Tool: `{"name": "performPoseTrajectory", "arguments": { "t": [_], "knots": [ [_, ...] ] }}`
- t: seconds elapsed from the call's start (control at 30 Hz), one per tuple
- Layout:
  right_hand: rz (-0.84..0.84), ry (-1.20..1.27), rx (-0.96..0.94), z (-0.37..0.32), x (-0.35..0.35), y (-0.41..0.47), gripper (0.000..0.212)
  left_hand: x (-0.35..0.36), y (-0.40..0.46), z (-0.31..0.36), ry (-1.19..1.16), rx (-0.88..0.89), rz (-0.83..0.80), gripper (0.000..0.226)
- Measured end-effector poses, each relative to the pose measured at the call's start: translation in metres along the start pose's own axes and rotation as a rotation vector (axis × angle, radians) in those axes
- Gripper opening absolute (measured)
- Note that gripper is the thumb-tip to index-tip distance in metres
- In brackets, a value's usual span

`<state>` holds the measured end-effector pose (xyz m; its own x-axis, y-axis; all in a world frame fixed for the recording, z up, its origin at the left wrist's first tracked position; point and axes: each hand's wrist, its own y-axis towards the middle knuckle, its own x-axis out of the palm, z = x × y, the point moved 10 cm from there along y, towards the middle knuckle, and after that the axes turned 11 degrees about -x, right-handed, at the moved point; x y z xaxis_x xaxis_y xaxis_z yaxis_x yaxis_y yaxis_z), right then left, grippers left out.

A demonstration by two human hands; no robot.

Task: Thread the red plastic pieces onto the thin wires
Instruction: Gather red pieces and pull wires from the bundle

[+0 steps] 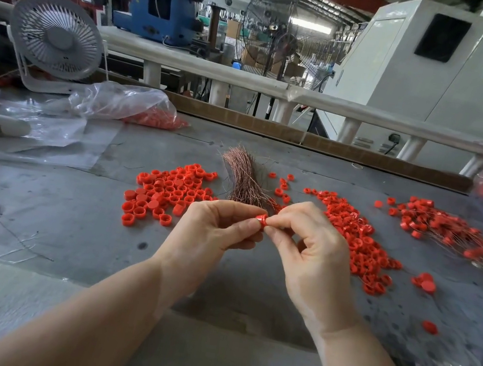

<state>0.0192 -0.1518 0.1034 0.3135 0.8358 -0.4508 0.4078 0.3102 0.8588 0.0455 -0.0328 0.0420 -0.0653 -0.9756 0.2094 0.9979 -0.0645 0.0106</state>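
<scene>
Red plastic piece pinched between left hand and right hand fingertips, copper wire bundle just beyond them.

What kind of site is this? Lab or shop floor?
Shop floor, most likely a factory assembly bench: a blue machine and a large white machine cabinet stand behind the worktable, and loose red plastic pieces lie in piles beside a copper wire bundle.

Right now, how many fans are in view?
2: a white desk fan at the table's far left, and a black pedestal fan on the floor behind the rail.
</scene>
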Motion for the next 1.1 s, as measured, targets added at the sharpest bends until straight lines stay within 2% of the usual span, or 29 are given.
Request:
{"name": "performPoseTrajectory", "arguments": {
  "t": [0.33, 0.83, 1.1],
  "knots": [
    [0.030, 0.115, 0.074, 0.007, 0.000, -0.001, 0.006, 0.002, 0.001, 0.000, -0.078, -0.017, -0.016, 0.018],
    [0.036, 0.100, 0.061, 0.008, 0.000, 0.000, 0.004, 0.003, -0.004, 0.014, 0.088, 0.099, 0.039, 0.019],
    [0.033, 0.103, 0.066, 0.006, -0.002, 0.000, 0.005, 0.003, -0.004, 0.010, 0.032, 0.071, 0.024, 0.018]
  ]
}}
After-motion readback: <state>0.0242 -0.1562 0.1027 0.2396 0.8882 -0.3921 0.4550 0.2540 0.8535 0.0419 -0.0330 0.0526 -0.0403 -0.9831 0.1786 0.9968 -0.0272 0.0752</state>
